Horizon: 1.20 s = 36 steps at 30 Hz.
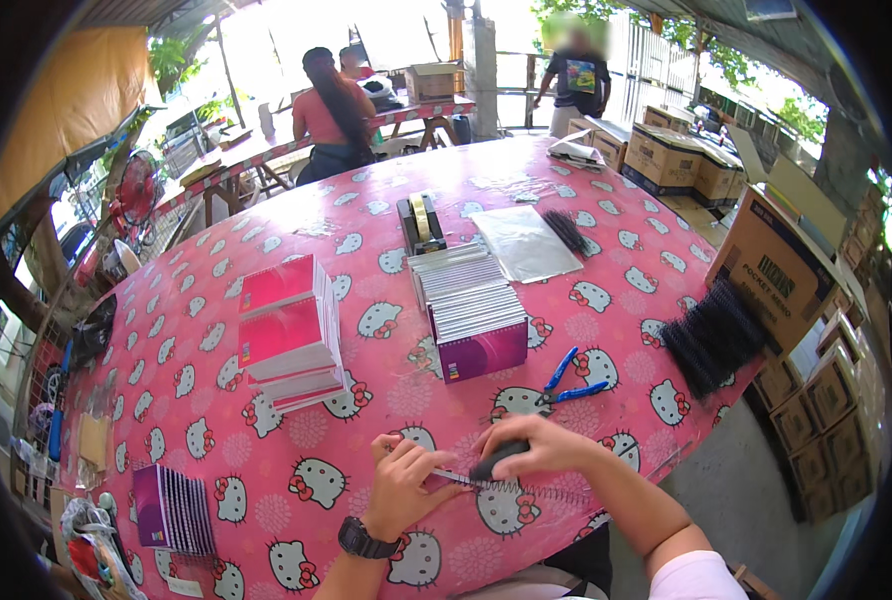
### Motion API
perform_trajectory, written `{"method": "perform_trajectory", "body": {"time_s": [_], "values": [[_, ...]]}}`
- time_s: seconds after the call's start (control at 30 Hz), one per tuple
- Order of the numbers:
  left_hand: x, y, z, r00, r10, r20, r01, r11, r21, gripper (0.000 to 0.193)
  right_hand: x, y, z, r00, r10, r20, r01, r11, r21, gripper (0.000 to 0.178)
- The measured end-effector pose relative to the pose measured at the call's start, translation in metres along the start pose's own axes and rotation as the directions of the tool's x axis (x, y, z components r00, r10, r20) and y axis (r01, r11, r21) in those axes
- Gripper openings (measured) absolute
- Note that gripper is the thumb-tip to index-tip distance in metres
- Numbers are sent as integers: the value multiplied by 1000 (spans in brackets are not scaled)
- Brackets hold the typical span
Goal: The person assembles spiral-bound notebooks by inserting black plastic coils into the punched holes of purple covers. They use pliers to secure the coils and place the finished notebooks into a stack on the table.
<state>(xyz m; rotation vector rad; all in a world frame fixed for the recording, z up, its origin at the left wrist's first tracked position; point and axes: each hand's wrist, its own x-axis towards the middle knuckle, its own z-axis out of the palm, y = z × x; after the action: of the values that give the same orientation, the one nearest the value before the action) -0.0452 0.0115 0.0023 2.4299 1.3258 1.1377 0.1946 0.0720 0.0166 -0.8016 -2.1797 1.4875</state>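
Near the table's front edge, my left hand (pixel 403 484), wearing a black watch, pinches a thin notebook (pixel 450 477) seen edge-on. My right hand (pixel 538 447) is closed on a dark rounded object (pixel 498 460), whose kind I cannot make out, pressed close to the notebook's right end. From there a black spiral binding coil (pixel 546 491) stretches right beneath my right hand, its free end over the table. Blue-handled cutting pliers (pixel 573 385) lie with handles apart just beyond my right hand. Farther off stands a block of purple spiral notebooks (pixel 482 350).
Pink-covered unbound pads (pixel 284 330) are stacked left of centre. More purple notebooks (pixel 173 510) lie at the near left. A tape dispenser (pixel 422 224), clear plastic sheets (pixel 528 243) and black coils (pixel 714 338) lie beyond. A cardboard box (pixel 774 265) stands at right; people are in the background.
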Motion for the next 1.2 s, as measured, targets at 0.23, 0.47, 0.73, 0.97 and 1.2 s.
{"method": "perform_trajectory", "body": {"time_s": [0.23, 0.47, 0.73, 0.97, 1.2], "values": [[-4, -1, 3, 996, -83, -18, 81, 992, -97, 75, 6, 5, 1, 998, -43, 41, 38, 994, 107, 48], [-2, 0, -7, 995, -102, 19, 102, 995, 18, 62, 9, -1, 14, 995, -96, 17, 88, 965, 246, 41], [-14, -27, -40, 916, -402, -10, 397, 909, -125, 28, 30, 2, 17, 991, -115, 67, 72, 886, 458, 46], [-21, -39, -38, 919, -393, -47, 371, 896, -244, 26, 57, -9, 15, 965, -238, 106, 147, 833, 534, 46], [-21, -40, -33, 933, -359, -27, 336, 894, -296, 27, 57, 3, 19, 984, -114, 137, 57, 929, 366, 40]]}}
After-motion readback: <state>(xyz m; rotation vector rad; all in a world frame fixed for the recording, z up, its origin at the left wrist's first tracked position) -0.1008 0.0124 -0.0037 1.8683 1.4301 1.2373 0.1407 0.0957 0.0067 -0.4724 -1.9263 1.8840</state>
